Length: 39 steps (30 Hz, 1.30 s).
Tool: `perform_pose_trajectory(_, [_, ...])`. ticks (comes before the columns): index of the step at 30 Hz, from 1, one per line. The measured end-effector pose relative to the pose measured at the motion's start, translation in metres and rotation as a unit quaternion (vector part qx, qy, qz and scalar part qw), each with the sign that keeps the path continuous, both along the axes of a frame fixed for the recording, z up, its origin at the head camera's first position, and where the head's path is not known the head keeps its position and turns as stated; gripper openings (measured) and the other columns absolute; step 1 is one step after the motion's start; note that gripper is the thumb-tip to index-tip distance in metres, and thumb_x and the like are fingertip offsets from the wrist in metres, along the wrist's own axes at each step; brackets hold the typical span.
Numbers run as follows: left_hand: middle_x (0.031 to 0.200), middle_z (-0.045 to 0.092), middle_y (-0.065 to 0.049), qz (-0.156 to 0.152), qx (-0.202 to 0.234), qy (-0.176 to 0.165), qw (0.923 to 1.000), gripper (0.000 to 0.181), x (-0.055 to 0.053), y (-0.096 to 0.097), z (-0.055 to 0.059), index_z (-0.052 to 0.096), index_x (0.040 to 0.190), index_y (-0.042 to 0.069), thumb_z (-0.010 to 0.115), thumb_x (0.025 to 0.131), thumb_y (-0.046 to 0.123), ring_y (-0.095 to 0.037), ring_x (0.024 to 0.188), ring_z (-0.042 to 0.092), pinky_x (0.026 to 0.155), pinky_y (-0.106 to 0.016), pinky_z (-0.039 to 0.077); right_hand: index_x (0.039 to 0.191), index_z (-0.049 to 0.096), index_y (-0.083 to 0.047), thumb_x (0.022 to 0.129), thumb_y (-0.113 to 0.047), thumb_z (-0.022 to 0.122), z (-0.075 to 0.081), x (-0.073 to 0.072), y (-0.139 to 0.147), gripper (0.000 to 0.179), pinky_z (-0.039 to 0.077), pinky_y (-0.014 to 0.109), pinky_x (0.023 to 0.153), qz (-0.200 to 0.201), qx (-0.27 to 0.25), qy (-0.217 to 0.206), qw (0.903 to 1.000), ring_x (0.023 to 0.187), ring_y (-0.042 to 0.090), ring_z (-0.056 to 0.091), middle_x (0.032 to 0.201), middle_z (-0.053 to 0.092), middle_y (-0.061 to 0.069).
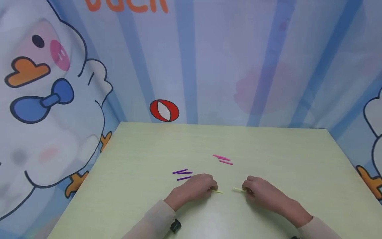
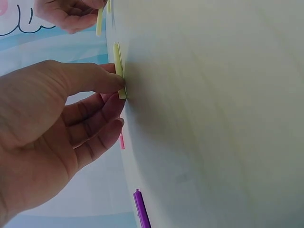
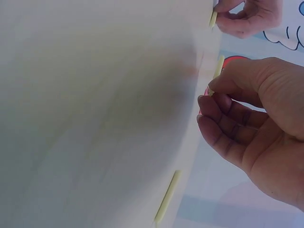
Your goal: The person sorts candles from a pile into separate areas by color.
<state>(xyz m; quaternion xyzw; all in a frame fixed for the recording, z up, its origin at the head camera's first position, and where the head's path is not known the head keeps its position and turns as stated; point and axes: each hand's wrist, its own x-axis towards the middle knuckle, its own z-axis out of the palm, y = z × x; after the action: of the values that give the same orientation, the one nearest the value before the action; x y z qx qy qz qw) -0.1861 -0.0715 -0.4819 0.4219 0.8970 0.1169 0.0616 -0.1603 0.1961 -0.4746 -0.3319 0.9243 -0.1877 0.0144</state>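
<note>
My left hand (image 1: 195, 187) pinches a thin yellow candle (image 1: 219, 191) between thumb and fingertips, low over the table. Facing it, my right hand (image 1: 265, 194) pinches another yellow candle (image 1: 238, 189). The two candles point toward each other with a gap between them. Another yellow candle (image 3: 167, 197) lies on the table in the right wrist view. Just beyond my left hand lie several purple candles (image 1: 185, 172), one partly covered by the hand. Farther back is a loose group of pink candles (image 1: 225, 162).
The pale yellow-green table (image 1: 143, 146) reaches back to a blue striped cloth backdrop (image 1: 221, 66). A large printed duck (image 1: 59, 139) covers the cloth at left. A black device (image 1: 176, 226) sits at my left wrist.
</note>
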Motion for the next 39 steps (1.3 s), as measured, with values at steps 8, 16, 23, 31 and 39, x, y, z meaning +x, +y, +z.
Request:
perform_pose_trajectory(8, [0.081, 0.062, 0.009, 0.007, -0.003, -0.01, 0.9999, 0.015, 0.0, 0.001, -0.002, 0.077, 0.094, 0.014, 0.068, 0.091, 0.002, -0.004, 0.074, 0.05, 0.07, -0.015, 0.041, 0.088, 0.069, -0.008, 0.079, 0.007, 0.069, 0.0, 0.003, 0.012, 0.018, 0.047, 0.025, 0.063, -0.013, -0.003, -0.002, 0.9999, 0.07, 0.003, 0.045, 0.08, 0.054, -0.008])
perform_pose_trajectory(16, [0.076, 0.057, 0.01, 0.008, -0.004, -0.016, 0.9998, 0.014, 0.0, 0.0, 0.0, 0.075, 0.091, 0.014, 0.069, 0.09, 0.002, -0.005, 0.071, 0.046, 0.066, -0.015, 0.039, 0.088, 0.07, -0.008, 0.079, 0.006, 0.07, 0.004, 0.003, 0.027, 0.017, 0.046, 0.025, 0.061, -0.032, -0.002, 0.014, 0.9994, 0.07, 0.002, 0.045, 0.08, 0.053, -0.009])
perform_pose_trajectory(23, [0.077, 0.057, 0.009, 0.007, -0.003, -0.013, 0.9999, 0.013, 0.0, 0.001, -0.001, 0.074, 0.09, 0.014, 0.069, 0.09, 0.002, -0.006, 0.071, 0.047, 0.067, -0.016, 0.04, 0.088, 0.07, -0.007, 0.079, 0.007, 0.069, 0.003, 0.003, 0.04, 0.017, 0.047, 0.024, 0.061, -0.048, -0.002, 0.013, 0.9987, 0.07, 0.003, 0.046, 0.08, 0.054, -0.007])
perform_pose_trajectory(31, [0.081, 0.063, 0.009, 0.01, -0.004, -0.014, 0.9998, 0.013, -0.001, 0.002, 0.0, 0.076, 0.094, 0.014, 0.07, 0.09, 0.003, -0.004, 0.073, 0.05, 0.069, -0.016, 0.043, 0.087, 0.07, -0.007, 0.077, 0.008, 0.07, 0.0, 0.004, 0.051, 0.018, 0.045, 0.025, 0.06, -0.063, -0.005, 0.023, 0.9977, 0.069, 0.003, 0.045, 0.078, 0.053, -0.008])
perform_pose_trajectory(39, [0.077, 0.06, 0.009, 0.013, -0.002, -0.018, 0.9998, 0.015, 0.0, 0.004, 0.0, 0.076, 0.09, 0.014, 0.069, 0.089, 0.0, -0.005, 0.071, 0.048, 0.068, -0.016, 0.042, 0.088, 0.07, -0.004, 0.076, 0.009, 0.07, -0.003, 0.006, 0.067, 0.018, 0.046, 0.025, 0.06, -0.069, -0.016, 0.029, 0.9971, 0.07, 0.003, 0.046, 0.079, 0.055, -0.007])
